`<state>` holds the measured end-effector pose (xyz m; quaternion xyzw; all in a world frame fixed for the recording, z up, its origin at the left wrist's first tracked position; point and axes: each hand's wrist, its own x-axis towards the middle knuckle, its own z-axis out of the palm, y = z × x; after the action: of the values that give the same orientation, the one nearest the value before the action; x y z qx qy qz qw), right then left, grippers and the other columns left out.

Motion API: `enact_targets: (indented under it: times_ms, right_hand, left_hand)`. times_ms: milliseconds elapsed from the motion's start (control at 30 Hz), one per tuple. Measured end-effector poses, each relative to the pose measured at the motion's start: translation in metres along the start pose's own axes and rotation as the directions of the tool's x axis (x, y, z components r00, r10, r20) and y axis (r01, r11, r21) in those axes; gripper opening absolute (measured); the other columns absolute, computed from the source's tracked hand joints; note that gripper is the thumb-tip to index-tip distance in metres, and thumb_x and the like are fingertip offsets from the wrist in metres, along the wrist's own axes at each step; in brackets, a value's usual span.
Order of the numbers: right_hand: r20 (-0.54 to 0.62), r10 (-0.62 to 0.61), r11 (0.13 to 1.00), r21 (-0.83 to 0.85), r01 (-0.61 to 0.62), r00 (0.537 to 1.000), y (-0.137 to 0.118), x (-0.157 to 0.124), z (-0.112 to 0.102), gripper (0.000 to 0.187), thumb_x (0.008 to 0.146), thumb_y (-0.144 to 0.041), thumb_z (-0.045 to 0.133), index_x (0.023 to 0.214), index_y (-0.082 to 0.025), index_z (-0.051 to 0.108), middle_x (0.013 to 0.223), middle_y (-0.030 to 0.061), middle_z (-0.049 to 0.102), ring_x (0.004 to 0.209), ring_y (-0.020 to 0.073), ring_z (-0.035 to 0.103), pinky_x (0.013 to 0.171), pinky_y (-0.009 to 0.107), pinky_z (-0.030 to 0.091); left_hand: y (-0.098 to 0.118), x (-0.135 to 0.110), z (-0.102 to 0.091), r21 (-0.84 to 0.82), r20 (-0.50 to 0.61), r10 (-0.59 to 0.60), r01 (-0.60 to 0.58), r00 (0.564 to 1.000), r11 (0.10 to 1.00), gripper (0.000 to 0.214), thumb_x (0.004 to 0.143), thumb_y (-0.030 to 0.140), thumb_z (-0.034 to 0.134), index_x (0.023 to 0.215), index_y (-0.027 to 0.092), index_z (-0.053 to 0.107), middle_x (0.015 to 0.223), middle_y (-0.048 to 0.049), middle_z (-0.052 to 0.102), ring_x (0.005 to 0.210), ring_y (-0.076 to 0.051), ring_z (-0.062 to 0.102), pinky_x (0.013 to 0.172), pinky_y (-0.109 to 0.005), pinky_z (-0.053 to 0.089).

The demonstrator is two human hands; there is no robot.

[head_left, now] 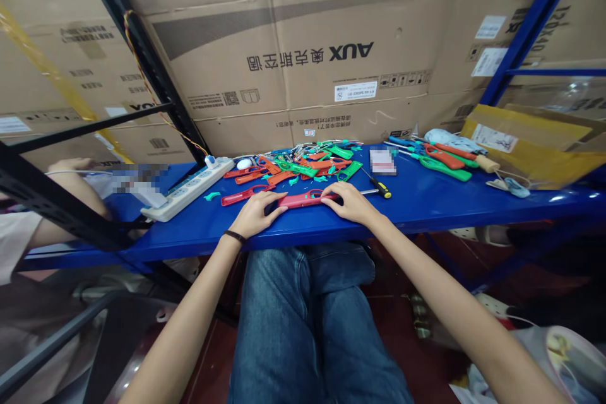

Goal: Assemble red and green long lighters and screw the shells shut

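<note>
A red plastic lighter shell (299, 201) lies lengthwise near the front edge of the blue bench, with a small green part in it. My left hand (253, 213) grips its left end between thumb and fingers. At the right end, my right hand (351, 203) pinches the shell near its trigger opening. Just behind my hands is a loose pile of red, orange and green lighter shells (303, 167) mixed with metal parts. Another red shell (243, 194) lies left of the pile, beside my left hand. A yellow-and-black screwdriver (382, 188) rests right of my right hand.
A white power strip (194, 189) stands at the left by the black frame post. Assembled lighters (442, 158) and a yellow plastic bag (534, 145) lie at the right. Large cartons (307, 25) wall off the back. Another person's arm (78, 202) rests at far left.
</note>
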<state>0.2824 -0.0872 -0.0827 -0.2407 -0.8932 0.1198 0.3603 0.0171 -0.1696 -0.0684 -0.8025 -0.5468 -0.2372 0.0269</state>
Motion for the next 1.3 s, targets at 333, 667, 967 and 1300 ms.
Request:
enact_targets:
  times_ms: [333,667,967,1300]
  right_hand:
    - [0.006,-0.005,1.0,0.018,0.005,1.0,0.0001,-0.0005,-0.0001,0.008,0.088,-0.026,0.058,0.087,-0.02,0.063,0.089,0.0047,0.068,0.086,0.0199,0.062,0.081,0.034,0.046]
    - [0.017,0.004,0.999,0.047,-0.005,1.0,0.0011,-0.0002,-0.0006,0.01,0.089,-0.026,0.057,0.089,-0.02,0.065,0.089,0.0045,0.068,0.085,0.019,0.062,0.079,0.032,0.048]
    - [0.027,0.045,0.998,0.038,-0.047,0.999,0.0015,0.0003,0.0012,0.014,0.089,-0.029,0.057,0.094,-0.021,0.068,0.091,0.0055,0.063,0.086,0.0187,0.061,0.08,0.032,0.048]
    - [0.126,0.075,0.996,0.036,-0.08,0.989,0.004,0.0088,-0.0043,0.011,0.086,-0.027,0.062,0.092,-0.021,0.069,0.084,0.0028,0.057,0.08,0.016,0.057,0.077,0.028,0.045]
  left_hand:
    - [0.0004,0.0005,0.0,-0.006,0.009,0.001,-0.001,1.0,1.0,0.05,0.089,0.053,0.044,0.122,0.019,0.06,0.115,-0.0105,0.066,0.109,-0.025,0.059,0.097,-0.04,0.044]
    - [0.0001,0.0001,0.0015,-0.01,0.01,-0.035,0.035,0.999,0.999,0.053,0.088,0.057,0.041,0.122,0.021,0.059,0.116,-0.0096,0.064,0.114,-0.027,0.055,0.101,-0.043,0.04]
    - [-0.0032,0.0006,0.0034,-0.031,0.016,-0.054,0.054,0.998,0.998,0.054,0.088,0.056,0.042,0.122,0.017,0.06,0.112,-0.0116,0.063,0.111,-0.027,0.055,0.098,-0.042,0.042]
    - [-0.0065,0.001,0.0032,-0.066,0.035,-0.07,0.073,0.997,0.995,0.05,0.087,0.052,0.045,0.121,0.019,0.061,0.107,-0.0096,0.063,0.107,-0.027,0.056,0.097,-0.042,0.042]
